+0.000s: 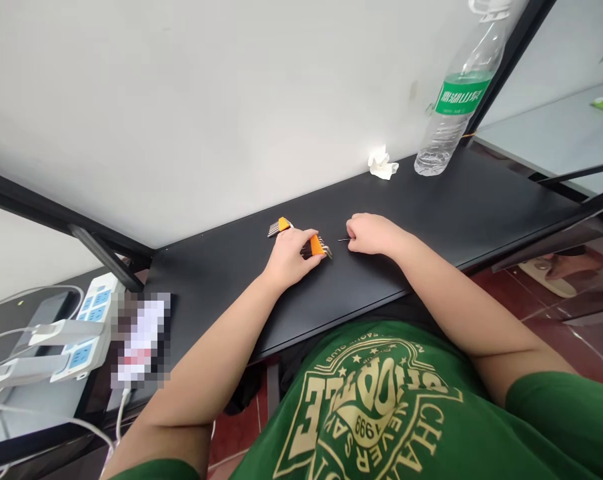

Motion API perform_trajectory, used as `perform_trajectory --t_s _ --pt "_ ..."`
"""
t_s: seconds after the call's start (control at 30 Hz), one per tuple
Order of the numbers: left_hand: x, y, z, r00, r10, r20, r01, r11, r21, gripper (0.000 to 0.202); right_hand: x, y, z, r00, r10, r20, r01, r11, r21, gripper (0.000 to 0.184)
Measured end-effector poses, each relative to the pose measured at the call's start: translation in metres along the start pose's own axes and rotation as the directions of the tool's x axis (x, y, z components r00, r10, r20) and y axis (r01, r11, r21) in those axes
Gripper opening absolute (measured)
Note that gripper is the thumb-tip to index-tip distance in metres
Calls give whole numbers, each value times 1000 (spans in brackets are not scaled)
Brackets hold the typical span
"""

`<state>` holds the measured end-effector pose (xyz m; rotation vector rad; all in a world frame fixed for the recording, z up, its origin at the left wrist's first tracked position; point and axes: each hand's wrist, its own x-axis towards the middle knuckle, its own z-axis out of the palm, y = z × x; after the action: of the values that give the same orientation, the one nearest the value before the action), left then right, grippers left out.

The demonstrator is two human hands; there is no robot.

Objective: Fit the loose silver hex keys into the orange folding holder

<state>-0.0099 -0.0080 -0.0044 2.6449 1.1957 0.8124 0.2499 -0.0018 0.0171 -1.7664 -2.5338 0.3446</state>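
Note:
My left hand [292, 259] is closed around an orange hex key holder [316, 245], with bent ends of several metal hex keys sticking out on its right side. Just behind that hand lies a second orange holder [283, 224], its row of silver keys pointing left. My right hand [370, 233] pinches a thin dark metal hex key [343, 240]; its tip points left toward the holder, with a gap between them. The rest of that key is hidden inside my fingers.
Both hands are over a black tabletop [221, 280] against a white wall. At the back stand a water bottle [454, 100] and a crumpled tissue [382, 164]. To the left are a white power strip [94, 320] with chargers and cables, and a blurred phone [141, 340].

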Motion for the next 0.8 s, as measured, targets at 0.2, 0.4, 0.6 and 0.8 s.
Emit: perform_trajectory --t_s 0.2,0.4,0.6,0.8 --pt "1 0 0 999 -39 15 39 999 -14 46 -2 -5 -2 999 -36 25 37 999 -13 5" --pt "0 -1 1 999 -33 15 33 999 -18 46 0 -6 2 1000 -24 -5 24 997 71 8" --pt "-1 -1 1 999 -33 20 34 999 -20 47 -1 -3 1 999 -42 -24 44 995 95 13" --pt "0 -2 2 999 -25 26 25 999 -22 49 -4 -9 -2 993 -104 54 102 994 42 8"
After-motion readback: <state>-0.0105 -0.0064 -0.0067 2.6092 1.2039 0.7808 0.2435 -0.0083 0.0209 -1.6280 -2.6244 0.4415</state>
